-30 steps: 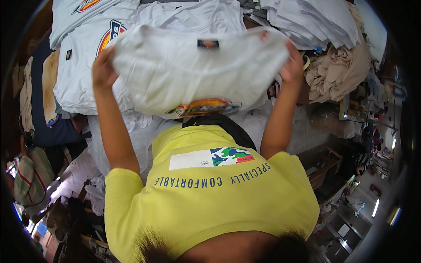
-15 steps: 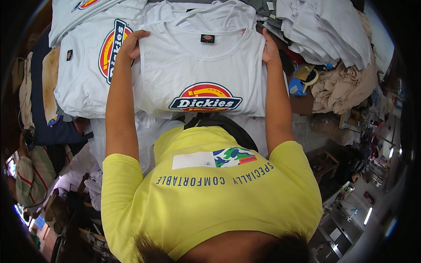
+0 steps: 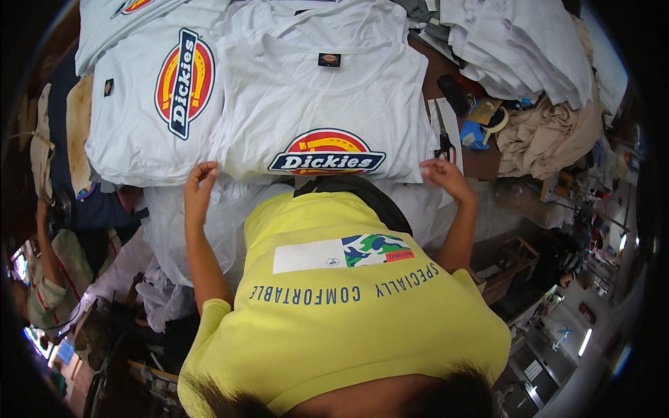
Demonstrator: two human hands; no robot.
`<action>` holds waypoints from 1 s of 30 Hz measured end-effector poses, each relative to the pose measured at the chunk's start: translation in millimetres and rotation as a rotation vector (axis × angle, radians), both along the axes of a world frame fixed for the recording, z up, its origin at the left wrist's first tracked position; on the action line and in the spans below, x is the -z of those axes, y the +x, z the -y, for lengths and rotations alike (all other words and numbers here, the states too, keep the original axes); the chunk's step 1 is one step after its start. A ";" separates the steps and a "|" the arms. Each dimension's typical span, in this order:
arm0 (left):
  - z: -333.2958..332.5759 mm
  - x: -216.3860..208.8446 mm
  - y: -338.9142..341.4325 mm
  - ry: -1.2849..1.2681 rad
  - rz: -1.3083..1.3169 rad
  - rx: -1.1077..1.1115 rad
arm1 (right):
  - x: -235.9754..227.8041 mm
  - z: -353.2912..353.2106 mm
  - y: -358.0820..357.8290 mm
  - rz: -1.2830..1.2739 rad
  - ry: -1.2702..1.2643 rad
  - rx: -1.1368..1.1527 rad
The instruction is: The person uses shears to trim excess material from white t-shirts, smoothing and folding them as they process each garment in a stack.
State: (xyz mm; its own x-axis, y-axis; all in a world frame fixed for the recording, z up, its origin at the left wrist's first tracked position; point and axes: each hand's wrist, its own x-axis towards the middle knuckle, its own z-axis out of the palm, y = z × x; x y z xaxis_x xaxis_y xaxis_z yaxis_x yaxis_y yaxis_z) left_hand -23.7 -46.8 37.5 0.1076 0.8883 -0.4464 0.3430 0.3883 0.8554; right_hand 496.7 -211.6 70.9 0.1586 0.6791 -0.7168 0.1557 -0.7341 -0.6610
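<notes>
A white folded shirt (image 3: 313, 104) lies in front of me, with a red, yellow and dark blue emblem near its near edge and a small dark label at the neckline. My left hand (image 3: 201, 182) is at the shirt's near left corner, thumb and fingertips pinched on its edge. At the near right corner my right hand (image 3: 449, 180) has its thumb and forefinger closed on the edge, the other fingers loosely curled. Both forearms bend back toward my yellow top.
Left of it lies a pile of white shirts (image 3: 132, 132) with the same emblem turned sideways. Black scissors (image 3: 444, 143) rest on white paper to the right, beside a tape roll (image 3: 496, 121). Beige cloth (image 3: 547, 139) and white fabric (image 3: 519, 49) are heaped at far right.
Both hands have drawn back from the shirt's far shoulder corners to its near corners. The scissors and paper on the right, mostly hidden before, now show.
</notes>
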 end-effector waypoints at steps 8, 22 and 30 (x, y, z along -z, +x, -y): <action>39.2 39.7 27.8 0.026 0.233 -0.368 | 25.2 29.9 -34.7 0.249 0.300 0.025; 44.8 78.7 23.9 0.374 0.046 -0.255 | 73.2 71.7 -42.2 0.323 0.328 0.147; 43.7 102.4 17.9 0.086 0.110 -0.209 | 70.9 64.7 -32.1 0.206 0.215 0.211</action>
